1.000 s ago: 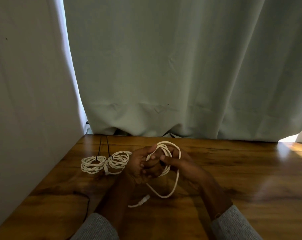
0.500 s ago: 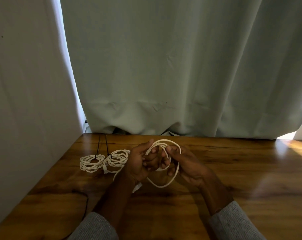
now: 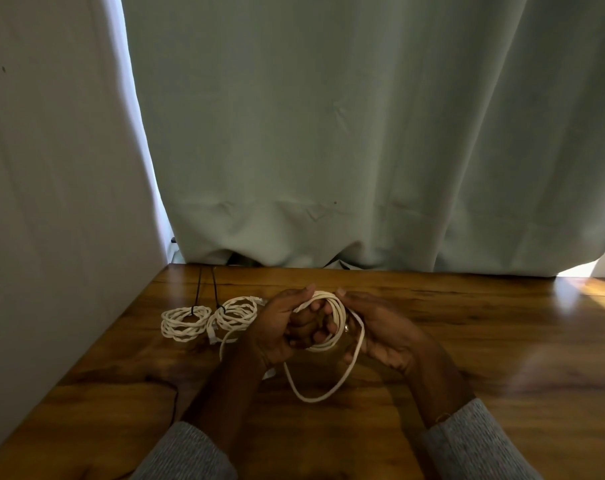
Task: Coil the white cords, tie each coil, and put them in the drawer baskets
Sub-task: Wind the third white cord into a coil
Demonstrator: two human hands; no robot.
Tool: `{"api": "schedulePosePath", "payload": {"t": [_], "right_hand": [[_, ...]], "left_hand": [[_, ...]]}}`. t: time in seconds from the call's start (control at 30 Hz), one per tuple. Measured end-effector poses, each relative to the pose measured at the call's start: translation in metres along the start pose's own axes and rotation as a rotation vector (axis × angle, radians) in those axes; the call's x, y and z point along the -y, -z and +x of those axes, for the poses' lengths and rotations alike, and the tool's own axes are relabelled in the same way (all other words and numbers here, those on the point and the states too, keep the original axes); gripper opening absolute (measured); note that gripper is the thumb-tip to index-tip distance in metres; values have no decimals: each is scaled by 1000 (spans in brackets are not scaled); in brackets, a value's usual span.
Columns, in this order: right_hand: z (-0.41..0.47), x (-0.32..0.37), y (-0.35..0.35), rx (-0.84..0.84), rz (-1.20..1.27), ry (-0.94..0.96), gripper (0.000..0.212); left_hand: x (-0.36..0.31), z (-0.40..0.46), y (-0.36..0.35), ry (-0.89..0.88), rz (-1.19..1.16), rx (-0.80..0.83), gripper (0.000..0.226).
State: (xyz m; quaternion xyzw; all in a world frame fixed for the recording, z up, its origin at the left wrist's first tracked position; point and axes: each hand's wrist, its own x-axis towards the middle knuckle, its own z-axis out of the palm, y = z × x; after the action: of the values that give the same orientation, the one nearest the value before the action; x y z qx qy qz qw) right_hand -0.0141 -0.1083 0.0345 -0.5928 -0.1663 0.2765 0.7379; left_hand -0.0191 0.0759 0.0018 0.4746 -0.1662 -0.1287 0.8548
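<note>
White cord (image 3: 332,327): looped around left hand (image 3: 280,329) as former, gripped.
Right hand (image 3: 380,327): pinching the tail, feeding slack.
Finished coils (image 3: 183,322): parked at nine o'clock.

Holding a white cord (image 3: 335,317) looped between left hand (image 3: 280,330) and right hand (image 3: 380,330), lower centre; two tied coils (image 3: 209,320) lying at left.

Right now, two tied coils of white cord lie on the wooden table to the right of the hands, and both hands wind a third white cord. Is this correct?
Not quite. The head view shows the two tied coils of white cord lying left of the hands, not right. Both the left hand and right hand do wind a third white cord over the wooden table.
</note>
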Motion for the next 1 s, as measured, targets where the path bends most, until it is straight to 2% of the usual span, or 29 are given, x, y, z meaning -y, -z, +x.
{"api": "schedulePosePath", "payload": {"t": [0.2,0.3,0.43,0.53,0.7,0.77,0.83,0.93,1.0], "right_hand": [[8,-8,-12,7,184,146,35],[19,-15,-22,-104,206,238,29],[33,-25,-21,-464,-168,502,24],[39,-32,-20,-664,-375,644,28],[33,-26,-15,-827,-595,761,27],[33,-24,-7,-788,-624,736,25],[31,-23,-7,-676,-567,620,26],[25,-19,-12,-474,-277,366,31],[20,-18,-15,-370,-94,298,33]], "left_hand": [[-3,9,-10,-102,-289,-76,44],[-6,12,-15,-178,-313,-118,43],[-5,13,-24,-204,-308,-138,48],[-2,16,-26,-187,-284,-99,53],[0,21,-20,-177,-256,-51,50],[1,20,-18,-173,-243,-38,51],[2,19,-16,-174,-265,-11,51],[0,17,-15,-184,-318,18,52],[-1,16,-16,-199,-346,34,51]]}}
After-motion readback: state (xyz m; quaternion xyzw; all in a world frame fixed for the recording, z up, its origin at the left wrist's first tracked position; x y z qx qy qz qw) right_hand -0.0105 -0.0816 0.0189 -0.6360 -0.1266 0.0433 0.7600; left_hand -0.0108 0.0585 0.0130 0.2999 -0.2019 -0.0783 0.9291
